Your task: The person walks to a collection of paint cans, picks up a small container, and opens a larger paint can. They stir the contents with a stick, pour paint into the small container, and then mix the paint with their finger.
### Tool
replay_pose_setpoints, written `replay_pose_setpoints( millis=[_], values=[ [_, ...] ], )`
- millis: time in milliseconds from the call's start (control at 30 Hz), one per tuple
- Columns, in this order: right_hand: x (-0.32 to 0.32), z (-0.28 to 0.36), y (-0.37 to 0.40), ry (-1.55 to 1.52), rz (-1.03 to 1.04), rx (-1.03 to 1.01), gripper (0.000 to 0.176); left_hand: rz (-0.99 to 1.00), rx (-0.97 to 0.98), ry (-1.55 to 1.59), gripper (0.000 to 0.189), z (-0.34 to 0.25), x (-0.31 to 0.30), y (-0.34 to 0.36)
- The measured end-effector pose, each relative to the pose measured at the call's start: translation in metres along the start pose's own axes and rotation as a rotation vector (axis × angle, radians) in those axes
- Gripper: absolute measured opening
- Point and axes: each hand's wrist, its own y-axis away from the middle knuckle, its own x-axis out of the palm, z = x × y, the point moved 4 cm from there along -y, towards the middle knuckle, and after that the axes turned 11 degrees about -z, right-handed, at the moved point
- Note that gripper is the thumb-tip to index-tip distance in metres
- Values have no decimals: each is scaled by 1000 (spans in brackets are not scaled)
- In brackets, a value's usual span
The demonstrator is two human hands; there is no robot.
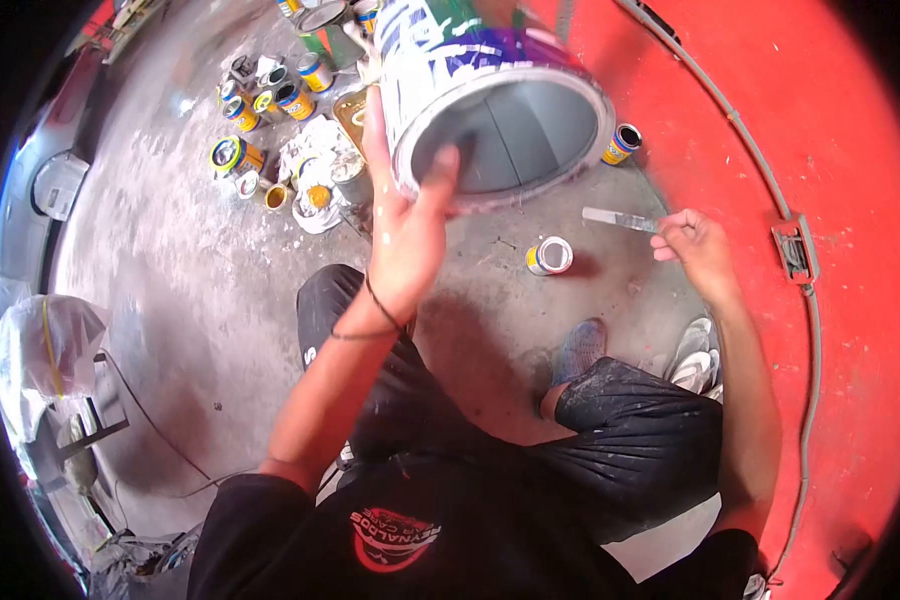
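Note:
My left hand (410,230) grips a large paint can (410,70) by its side, with the thumb at the rim. The can is tilted so that its round grey end faces me, and its label has green, purple and white patches. Between the fingertips of my right hand (695,250) is a flat pale stick (618,218), pointing left. Below the large can a small tin (550,256) with grey contents stands upright on the floor, apart from the stick's tip.
Several small paint tins (295,100) and stained paper (315,150) lie at the upper left. Another open tin (622,143) stands by the red wall (850,150), along which a cable (815,400) runs. A plastic-wrapped object (50,345) is at left, near a vehicle (45,180).

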Motion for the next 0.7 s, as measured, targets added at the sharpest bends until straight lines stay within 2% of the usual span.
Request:
replay_pose_setpoints(
  millis=[33, 100, 200, 333, 367, 500, 600, 700],
  values=[
    [-4, 6, 8, -54, -29, 13, 20, 45, 40, 1, 96, -3, 8, -13],
    [-12, 11, 25, -130, -85, 41, 22, 79, 109, -36, 95, -1, 20, -29],
    [-28, 10, 50, -200, -167, 95, 24, 139, 169, -56, 90, 28, 32, -48],
    [-37, 2, 74, -281, -231, 186, 23, 149, 349, -164, 89, 73, 46, -56],
    [-38, 2, 75, -287, -235, 195, 23, 165, 109, -6, 90, 90, 47, -53],
    [-36, 1, 86, -173, -187, 193, 21, 149, 151, 8, 90, 120, 53, -37],
    [-30, 9, 86, -98, -164, 137, 22, 205, 281, -129, 91, 130, 55, -27],
    [-19, 9, 83, -83, -187, 136, 25, 211, 310, -134, 91, 149, 63, -26]
  ],
)
